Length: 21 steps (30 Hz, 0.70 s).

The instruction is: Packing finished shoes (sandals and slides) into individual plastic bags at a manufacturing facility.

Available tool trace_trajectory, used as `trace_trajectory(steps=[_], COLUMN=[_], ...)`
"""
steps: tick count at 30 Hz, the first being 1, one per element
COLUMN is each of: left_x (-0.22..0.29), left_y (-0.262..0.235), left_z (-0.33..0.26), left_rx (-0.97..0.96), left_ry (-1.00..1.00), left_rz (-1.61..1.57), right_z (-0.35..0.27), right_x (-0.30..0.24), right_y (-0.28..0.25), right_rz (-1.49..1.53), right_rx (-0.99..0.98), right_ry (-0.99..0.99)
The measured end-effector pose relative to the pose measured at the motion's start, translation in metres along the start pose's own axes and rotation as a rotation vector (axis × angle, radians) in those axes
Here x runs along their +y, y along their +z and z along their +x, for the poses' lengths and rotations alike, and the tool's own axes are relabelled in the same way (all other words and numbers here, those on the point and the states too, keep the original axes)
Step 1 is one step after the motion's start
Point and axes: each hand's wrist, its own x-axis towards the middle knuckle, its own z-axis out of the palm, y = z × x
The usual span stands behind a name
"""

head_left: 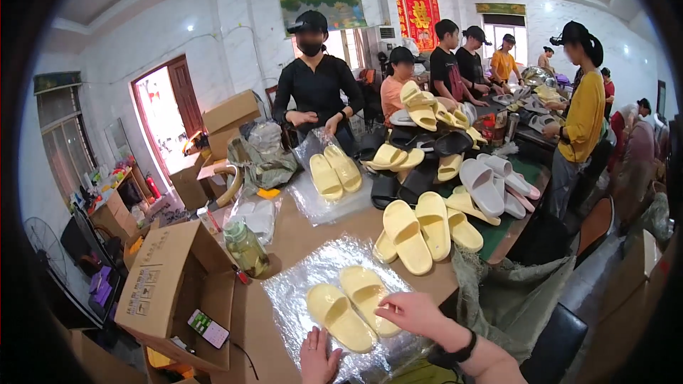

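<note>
Here, lower centre of frame: pair of yellow slippers (pixel 352 304) inside clear plastic bag (pixel 295 291) on tabletop (pixel 313 231). Right hand (pixel 413 313), grip released, fingertips on right slipper; left hand (pixel 318 360), released, flat on bag edge.

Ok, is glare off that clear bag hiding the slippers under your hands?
Head view: the ceiling light puts patchy white glare on the clear plastic bag, but the yellow slippers inside read clearly; left hand and right hand are sharp; fisheye bends the walls and blackens the corners.
</note>
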Motion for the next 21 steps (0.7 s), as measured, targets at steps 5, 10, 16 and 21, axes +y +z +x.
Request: trace_trajectory(steps=[5, 10, 16, 21], left_x=[0.004, 0.005, 0.004, 0.003], left_y=[-0.004, -0.006, -0.007, -0.006], left_z=[-0.002, -0.007, -0.001, -0.008], left_rx=[0.021, 0.018, -0.010, 0.054], left_ry=[0.020, 0.001, 0.059, -0.003], left_rz=[-0.001, 0.010, 0.026, -0.026], right_z=[0.049, 0.067, 0.078, 0.067], right_x=[0.029, 0.024, 0.051, 0.048], right_y=[0.093, 0.130, 0.169, 0.160], right_rz=[-0.319, -0.317, -0.143, -0.024], right_rx=[-0.165, -0.158, 0.124, 0.072], right_ry=[-0.021, -0.049, 0.036, 0.110])
